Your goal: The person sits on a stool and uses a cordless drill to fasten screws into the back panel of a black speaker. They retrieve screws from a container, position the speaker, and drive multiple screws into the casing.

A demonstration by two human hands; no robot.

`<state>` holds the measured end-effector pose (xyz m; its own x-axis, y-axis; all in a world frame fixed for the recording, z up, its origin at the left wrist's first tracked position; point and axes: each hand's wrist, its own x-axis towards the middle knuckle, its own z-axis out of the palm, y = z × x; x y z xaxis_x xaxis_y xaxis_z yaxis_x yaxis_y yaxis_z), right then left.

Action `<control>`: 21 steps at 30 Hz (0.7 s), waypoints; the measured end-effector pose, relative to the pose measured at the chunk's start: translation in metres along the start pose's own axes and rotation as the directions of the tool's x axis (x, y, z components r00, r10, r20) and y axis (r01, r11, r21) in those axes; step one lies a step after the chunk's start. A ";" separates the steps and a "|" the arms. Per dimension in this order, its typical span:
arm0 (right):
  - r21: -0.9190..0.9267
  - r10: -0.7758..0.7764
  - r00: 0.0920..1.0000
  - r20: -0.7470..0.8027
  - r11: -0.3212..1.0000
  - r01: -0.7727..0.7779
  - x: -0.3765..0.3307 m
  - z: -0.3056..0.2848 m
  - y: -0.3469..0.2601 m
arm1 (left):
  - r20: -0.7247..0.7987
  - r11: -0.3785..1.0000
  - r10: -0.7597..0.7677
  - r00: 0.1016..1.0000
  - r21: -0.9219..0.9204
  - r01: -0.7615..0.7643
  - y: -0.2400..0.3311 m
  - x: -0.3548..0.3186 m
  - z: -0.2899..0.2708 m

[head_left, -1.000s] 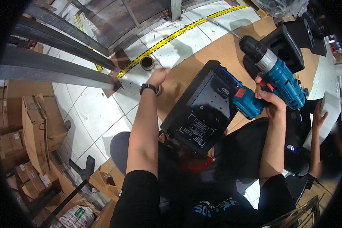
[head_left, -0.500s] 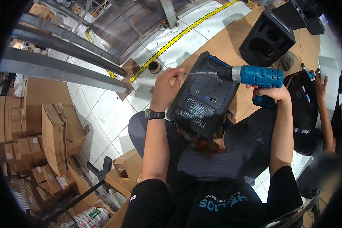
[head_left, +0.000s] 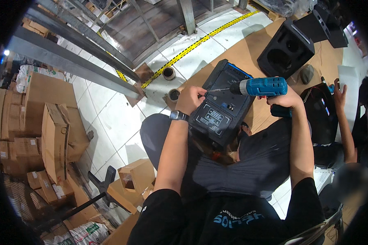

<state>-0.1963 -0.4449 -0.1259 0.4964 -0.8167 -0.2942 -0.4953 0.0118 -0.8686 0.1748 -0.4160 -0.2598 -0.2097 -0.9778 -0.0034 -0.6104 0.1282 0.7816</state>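
Observation:
My right hand (head_left: 285, 99) grips a teal cordless drill (head_left: 265, 86), its black chuck and long silver bit (head_left: 219, 89) pointing left. The fingers of my left hand (head_left: 190, 99) are pinched together at the bit's tip; whatever small thing is between them is too small to make out. A watch circles the left wrist. Below the bit, a black speaker box (head_left: 233, 122) lies tilted between my legs, its panel with a printed label and sockets facing up. The bit runs above that panel.
A black speaker cabinet (head_left: 283, 51) with round openings stands on brown cardboard (head_left: 249, 45) at the far right. Two small round containers (head_left: 169, 73) sit on the tiles, left of the box. Cardboard boxes (head_left: 55, 139) and metal beams (head_left: 73, 61) fill the left. Another person's hand (head_left: 340, 96) is at right.
The drill has shifted left and slightly down. My left hand has moved right and down, its fingers closing at the bit's tip. The view has shifted slightly, showing a second round container.

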 end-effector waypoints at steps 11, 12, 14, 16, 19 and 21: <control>-0.039 -0.013 1.000 0.009 0.999 0.014 -0.003 0.002 -0.013 | 0.003 0.998 -0.021 1.000 0.054 0.021 0.003 0.005 0.007; -0.039 0.005 1.000 0.006 0.999 -0.005 -0.004 0.002 -0.015 | 0.004 0.999 -0.043 0.999 -0.013 0.043 0.002 0.005 0.007; -0.037 0.061 0.998 0.002 0.997 -0.061 -0.005 0.001 -0.021 | 0.023 0.995 -0.064 0.998 -0.079 0.066 -0.001 0.004 0.008; -0.061 0.034 0.999 0.027 0.998 -0.032 -0.003 0.003 -0.027 | 0.037 0.991 -0.084 0.996 -0.105 0.088 -0.004 0.005 0.009; -0.087 -0.002 0.998 0.062 0.996 0.007 0.002 0.004 -0.033 | 0.052 0.991 -0.095 0.994 -0.086 0.100 -0.007 0.007 0.010; -0.112 -0.034 0.997 0.071 0.993 0.042 0.005 0.005 -0.034 | 0.064 0.993 -0.099 0.993 -0.061 0.103 -0.010 0.007 0.011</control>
<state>-0.1734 -0.4471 -0.0999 0.5623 -0.7738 -0.2916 -0.5508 -0.0874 -0.8300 0.1707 -0.4219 -0.2743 -0.1970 -0.9729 -0.1209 -0.5808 0.0165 0.8139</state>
